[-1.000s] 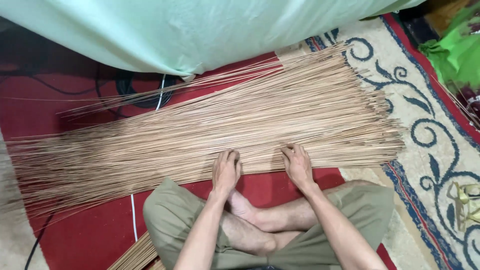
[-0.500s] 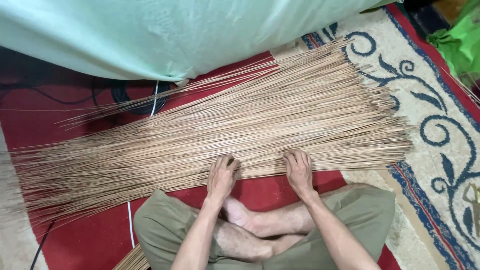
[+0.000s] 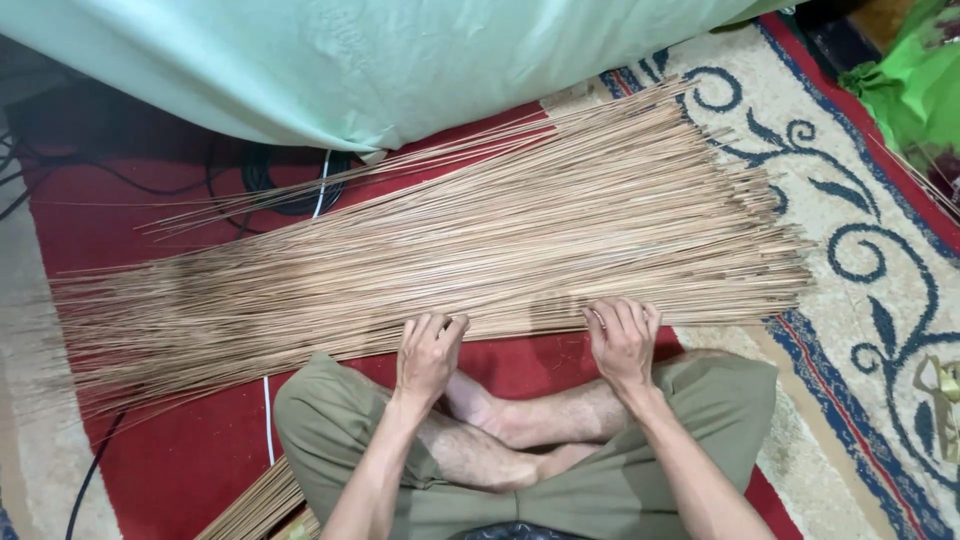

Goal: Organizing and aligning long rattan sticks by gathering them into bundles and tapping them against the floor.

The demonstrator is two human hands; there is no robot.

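While seated cross-legged on red rug [image 3: 180, 470]: left hand [image 3: 428, 352] and right hand [image 3: 622, 340], grips loosely curled, resting on near edge of thin sticks [image 3: 450, 250], clasping nothing.

Hands spread apart along the near edge of the thin sticks [image 3: 440, 250]. A second ago they sat close together, left hand [image 3: 428, 352] and right hand [image 3: 622, 340] with only a narrow gap between them; half a second ago the gap was wider; now they're well apart, left hand shifted left, right hand shifted right. Left fingers [image 3: 440, 325] have gone from flatter on the sticks to curled at the edge. Right fingers [image 3: 618, 315] are now lying over the near sticks. Camera tilted a bit: more pale green cloth [image 3: 380, 60] at the far side, less of the green bag [image 3: 915, 85] at far right.
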